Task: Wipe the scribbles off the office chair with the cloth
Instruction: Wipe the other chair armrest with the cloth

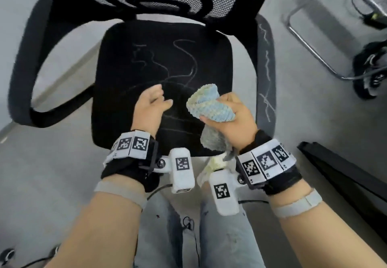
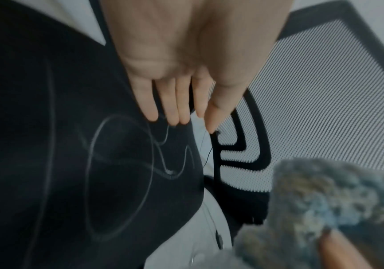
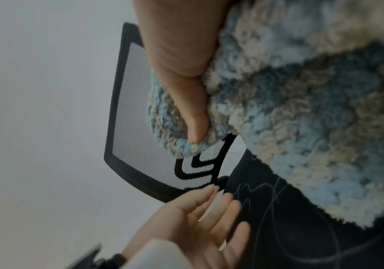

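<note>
- gripping the cloth (image 1: 211,106), right hand (image 1: 234,119) curls round it above the seat (image 1: 125,62).
- left hand (image 1: 149,105) beside it, fingers relaxed, holding nothing.
- scribbles (image 1: 180,62) beyond both hands.

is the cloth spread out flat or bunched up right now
Bunched up. The right hand grips the cloth in a wad above the chair seat, with a loose end hanging below the fist; nothing lies flat.

A grey floor (image 1: 52,163) lies under the scene. A chrome tubular frame (image 1: 310,43) stands at upper right, with black cables (image 1: 360,6) trailing near it. A black panel (image 1: 343,169) lies at right. Blue jeans (image 1: 226,238) appear at bottom centre.
</note>
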`<state>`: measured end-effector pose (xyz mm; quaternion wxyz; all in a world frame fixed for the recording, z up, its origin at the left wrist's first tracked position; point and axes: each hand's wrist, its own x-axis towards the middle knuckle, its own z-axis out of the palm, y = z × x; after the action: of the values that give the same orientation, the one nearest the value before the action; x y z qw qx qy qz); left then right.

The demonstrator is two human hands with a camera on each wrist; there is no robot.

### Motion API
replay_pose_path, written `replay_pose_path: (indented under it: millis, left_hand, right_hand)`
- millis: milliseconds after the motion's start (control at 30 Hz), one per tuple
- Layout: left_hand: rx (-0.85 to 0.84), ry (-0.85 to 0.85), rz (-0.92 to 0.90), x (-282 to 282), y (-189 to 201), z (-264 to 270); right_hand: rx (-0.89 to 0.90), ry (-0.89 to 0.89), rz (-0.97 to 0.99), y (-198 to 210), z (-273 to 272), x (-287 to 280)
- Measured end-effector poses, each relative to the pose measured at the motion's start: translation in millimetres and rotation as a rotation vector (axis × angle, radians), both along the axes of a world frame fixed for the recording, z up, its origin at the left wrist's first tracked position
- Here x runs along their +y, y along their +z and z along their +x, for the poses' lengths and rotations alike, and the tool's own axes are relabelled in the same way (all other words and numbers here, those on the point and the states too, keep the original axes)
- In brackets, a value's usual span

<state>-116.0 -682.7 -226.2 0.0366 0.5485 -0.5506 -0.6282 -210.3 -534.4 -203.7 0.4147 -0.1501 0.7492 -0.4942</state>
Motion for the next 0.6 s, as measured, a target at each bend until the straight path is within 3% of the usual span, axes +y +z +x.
replay_pose_path:
  millis: [167,300,433,600]
  left_hand:
    - [0.025,-0.252,0.26,73.1,-9.6,-34.7]
    - [0.019,-0.51,0.314,111.6,-16.6,-57.3]
    - [0.098,-0.699,0.363,125.0,-25.6,-78.4]
    - [0.148,-0.682,0.462,133.0,-25.4,-94.2]
  right_hand:
    - [0.1,-0.094,-0.047,10.4,-30.3,58.6]
    - [0.161,-0.292,-0.008,10.1,-55.8,93.0]
    - [0.223,-0.371,0.064,-1.2,-62.9,119.0]
    - [0.373,-0.049,0.273,-21.3,-45.1,141.9]
